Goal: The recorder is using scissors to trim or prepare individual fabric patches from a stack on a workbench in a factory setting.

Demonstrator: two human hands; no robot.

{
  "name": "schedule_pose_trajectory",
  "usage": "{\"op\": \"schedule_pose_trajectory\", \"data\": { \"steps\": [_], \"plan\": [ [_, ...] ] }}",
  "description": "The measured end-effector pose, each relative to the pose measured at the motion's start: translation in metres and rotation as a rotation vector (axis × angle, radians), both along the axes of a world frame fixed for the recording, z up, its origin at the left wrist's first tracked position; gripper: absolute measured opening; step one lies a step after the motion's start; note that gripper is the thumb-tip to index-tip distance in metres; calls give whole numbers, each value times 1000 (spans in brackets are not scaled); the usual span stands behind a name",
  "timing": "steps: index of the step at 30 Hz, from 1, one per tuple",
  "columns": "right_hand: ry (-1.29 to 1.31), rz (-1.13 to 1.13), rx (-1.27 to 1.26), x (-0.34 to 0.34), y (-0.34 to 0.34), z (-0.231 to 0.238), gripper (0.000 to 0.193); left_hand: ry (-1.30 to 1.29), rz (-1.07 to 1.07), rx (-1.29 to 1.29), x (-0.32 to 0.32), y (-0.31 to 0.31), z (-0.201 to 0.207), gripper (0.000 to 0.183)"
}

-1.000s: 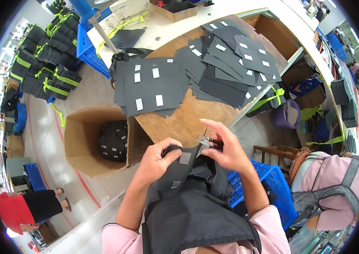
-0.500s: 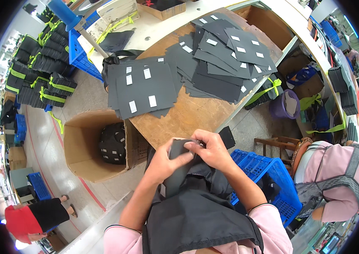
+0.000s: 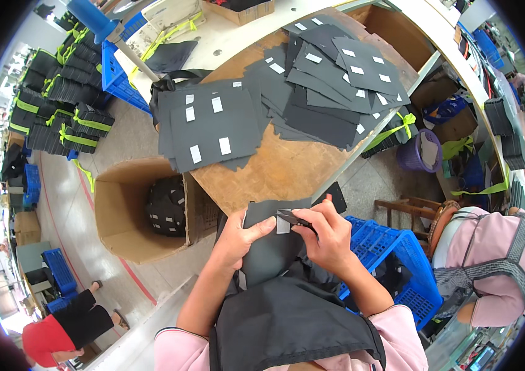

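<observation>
In front of my lap, my left hand (image 3: 238,240) grips the left edge of a dark grey panel (image 3: 262,211), thumb on top. A white rectangular patch (image 3: 283,224) sits on that panel. My right hand (image 3: 327,235) is closed around a small dark pointed tool (image 3: 298,221) that looks like thread snips; its tips touch or lie just above the patch. Beyond my hands, a squared stack of dark panels (image 3: 213,127) with white patches lies on the wooden board (image 3: 281,167). More panels (image 3: 327,68) are strewn loosely to its right.
An open cardboard box (image 3: 114,213) holding dark pieces stands left of the board. A blue crate (image 3: 411,247) is by my right arm, close to a wooden stool (image 3: 408,207). One person (image 3: 491,260) works at right; another (image 3: 52,337) is at lower left.
The panel, folded between my hands before, is now spread out with its white patch showing. My right hand has moved right and down, and the pointed tool has come into view.
</observation>
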State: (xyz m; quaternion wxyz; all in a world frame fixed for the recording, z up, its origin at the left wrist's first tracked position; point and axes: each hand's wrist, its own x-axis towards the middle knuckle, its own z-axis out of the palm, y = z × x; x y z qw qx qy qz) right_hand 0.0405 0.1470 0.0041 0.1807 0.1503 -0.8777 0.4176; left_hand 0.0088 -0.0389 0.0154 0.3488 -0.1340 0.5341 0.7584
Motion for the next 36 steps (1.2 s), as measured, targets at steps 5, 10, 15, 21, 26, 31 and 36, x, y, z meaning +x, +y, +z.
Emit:
{"op": "schedule_pose_trajectory", "data": {
  "steps": [5, 10, 15, 21, 26, 31, 36],
  "plan": [
    [-85, -155, -288, -5, 3, -17, 29, 121, 125, -202, -21, -8, 4, 38],
    [-119, -360, -259, -39, 40, -8, 36, 399, 332, -357, -126, -42, 12, 70],
    [-110, -443, -201, -96, 75, -23, 26, 495, 179, -1444, -193, -55, -43, 112],
    [-66, -619, 151, -193, 144, -52, 39, 717, 94, -1677, -190, -42, -70, 109],
    [-276, -549, 522, -234, 172, -85, 37, 1011, 207, -1686, -181, -26, -68, 98],
    [-55, -475, 410, -238, 190, -83, 7, 1266, 249, -1163, -160, 12, -54, 73],
    [0, -494, 372, -242, 202, -76, 10, 941, 150, -448, -139, 69, -45, 53]
  ]
}}
